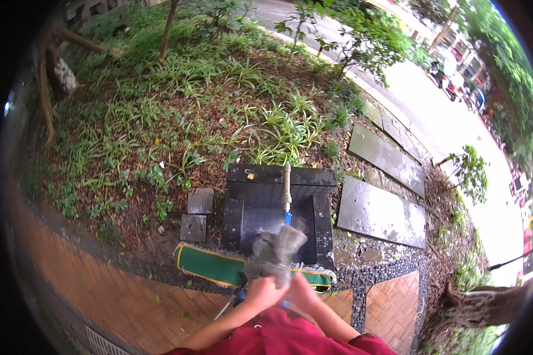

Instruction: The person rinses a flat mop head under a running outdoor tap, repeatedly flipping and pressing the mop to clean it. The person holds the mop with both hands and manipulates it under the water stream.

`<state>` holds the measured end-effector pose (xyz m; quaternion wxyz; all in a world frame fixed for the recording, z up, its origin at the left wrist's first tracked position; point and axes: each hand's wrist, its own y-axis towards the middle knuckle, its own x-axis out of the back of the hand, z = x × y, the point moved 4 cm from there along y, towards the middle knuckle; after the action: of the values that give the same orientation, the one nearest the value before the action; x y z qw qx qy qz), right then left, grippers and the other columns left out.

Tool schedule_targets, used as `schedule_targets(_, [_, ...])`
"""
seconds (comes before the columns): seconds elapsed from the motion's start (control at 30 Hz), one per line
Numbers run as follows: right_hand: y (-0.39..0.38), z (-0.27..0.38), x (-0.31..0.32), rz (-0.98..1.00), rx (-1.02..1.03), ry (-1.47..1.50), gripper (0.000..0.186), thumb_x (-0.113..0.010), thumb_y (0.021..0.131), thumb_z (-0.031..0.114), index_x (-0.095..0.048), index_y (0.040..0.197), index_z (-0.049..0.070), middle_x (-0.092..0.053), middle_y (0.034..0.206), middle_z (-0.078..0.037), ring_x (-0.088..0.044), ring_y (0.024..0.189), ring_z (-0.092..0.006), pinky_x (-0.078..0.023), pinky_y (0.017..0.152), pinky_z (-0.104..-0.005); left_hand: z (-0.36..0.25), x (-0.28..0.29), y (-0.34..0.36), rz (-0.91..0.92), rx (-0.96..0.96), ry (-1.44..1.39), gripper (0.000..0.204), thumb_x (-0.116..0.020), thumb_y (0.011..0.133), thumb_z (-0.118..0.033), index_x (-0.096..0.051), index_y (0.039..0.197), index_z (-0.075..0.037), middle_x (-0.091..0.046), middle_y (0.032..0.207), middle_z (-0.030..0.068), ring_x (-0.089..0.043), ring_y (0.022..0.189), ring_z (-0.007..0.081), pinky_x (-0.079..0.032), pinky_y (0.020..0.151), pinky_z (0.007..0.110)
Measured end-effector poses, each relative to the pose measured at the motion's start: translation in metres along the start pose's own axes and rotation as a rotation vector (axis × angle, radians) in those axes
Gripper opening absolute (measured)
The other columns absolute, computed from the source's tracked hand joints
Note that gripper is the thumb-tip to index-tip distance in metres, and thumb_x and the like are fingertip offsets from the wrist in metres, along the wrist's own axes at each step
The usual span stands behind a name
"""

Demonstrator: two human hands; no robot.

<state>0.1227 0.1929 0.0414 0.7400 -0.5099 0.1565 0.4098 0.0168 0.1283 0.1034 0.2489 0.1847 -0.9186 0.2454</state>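
My left hand (267,291) is closed on a bunched grey cloth (272,248), blurred at its upper end, held over a dark stone basin (237,219). My right hand (303,294) is closed beside it at the cloth's lower right; I cannot make out exactly what it grips. Above the cloth, a pipe tap (287,183) with a blue handle (288,218) stands at the middle of the basin. A wide mop head (207,261) with a green backing, yellow edging and grey fringe lies across the front of the basin, partly hidden by the cloth and my hands.
Brick paving (130,296) runs below me, with stone slabs (382,210) at right and small blocks (199,201) left of the basin. Planting (130,136) fills the area beyond. A tree trunk (479,307) stands at lower right; a road (420,100) and parked scooters (450,89) are farther off.
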Motion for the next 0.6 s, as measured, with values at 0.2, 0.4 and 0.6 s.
schedule_targets(0.2, [-0.016,0.027,0.083,-0.457,0.197,-0.273,0.018,-0.048,0.071,0.011,-0.057,0.081,-0.002,-0.056,0.074,-0.006,-0.053,0.064,-0.0165,-0.042,0.054,-0.0269,0.006,-0.029,-0.017,0.157,-0.262,-0.383,0.047,-0.057,0.073,-0.033,-0.046,0.108,-0.004,-0.058,0.087,0.0166,-0.059,0.078,0.0225,-0.046,0.068,0.03])
schedule_targets(0.4, [-0.04,0.052,0.04,-0.532,0.298,-0.399,0.017,-0.048,0.064,0.003,-0.055,0.077,-0.004,-0.055,0.067,-0.007,-0.051,0.055,-0.0164,-0.041,0.047,-0.0275,0.09,0.004,-0.047,0.053,-0.004,-0.4,0.037,-0.053,0.076,-0.028,-0.05,0.1,0.0,-0.058,0.091,0.0143,-0.057,0.085,0.0212,-0.044,0.073,0.029])
schedule_targets(0.6, [-0.034,0.082,0.004,-0.456,0.363,-0.54,0.018,-0.049,0.063,0.001,-0.051,0.08,-0.005,-0.054,0.072,-0.009,-0.052,0.063,-0.017,-0.044,0.054,-0.0289,0.132,0.007,-0.066,-0.172,0.096,-0.831,0.025,-0.052,0.079,-0.019,-0.052,0.092,0.001,-0.058,0.084,0.0074,-0.055,0.078,0.0124,-0.043,0.07,0.023])
